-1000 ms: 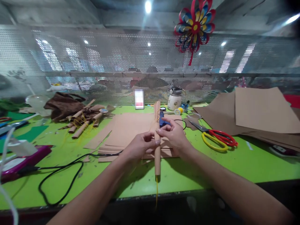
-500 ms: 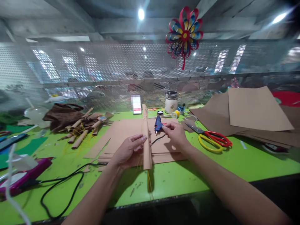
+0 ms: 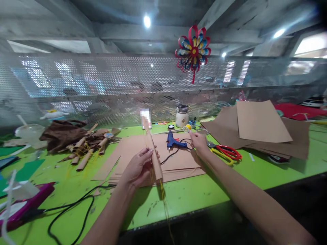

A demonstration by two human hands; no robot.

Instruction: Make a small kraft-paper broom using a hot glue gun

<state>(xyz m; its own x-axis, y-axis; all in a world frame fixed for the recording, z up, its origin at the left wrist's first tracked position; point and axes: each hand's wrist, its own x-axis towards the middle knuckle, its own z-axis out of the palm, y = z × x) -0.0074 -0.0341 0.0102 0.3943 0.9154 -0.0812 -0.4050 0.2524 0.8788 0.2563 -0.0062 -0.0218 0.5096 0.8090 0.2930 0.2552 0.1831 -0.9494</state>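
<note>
My left hand [image 3: 138, 168] is closed round a rolled brown paper tube [image 3: 154, 154], which it holds tilted over a stack of flat brown card sheets [image 3: 181, 160]. Yellow strands [image 3: 165, 200] hang from the tube's near end. My right hand [image 3: 199, 143] is stretched out to the far right of the sheets, between a blue glue gun [image 3: 173, 141] and red-and-yellow scissors [image 3: 226, 152], close to a small yellow spool [image 3: 187, 128]. Its fingers point away from me and are hidden behind the back of the hand.
The green table [image 3: 204, 190] holds a heap of rolled tubes and brown cloth [image 3: 81, 146] at the left, a black cable [image 3: 76, 204], a pink object [image 3: 28, 200], large brown sheets [image 3: 260, 127] at the right and a white jar [image 3: 182, 116]. A perforated metal screen [image 3: 102, 85] closes the back.
My right hand let go of the tube and reached right, past the glue gun toward the spool and scissors. My left hand kept the tube and tilted it leftward.
</note>
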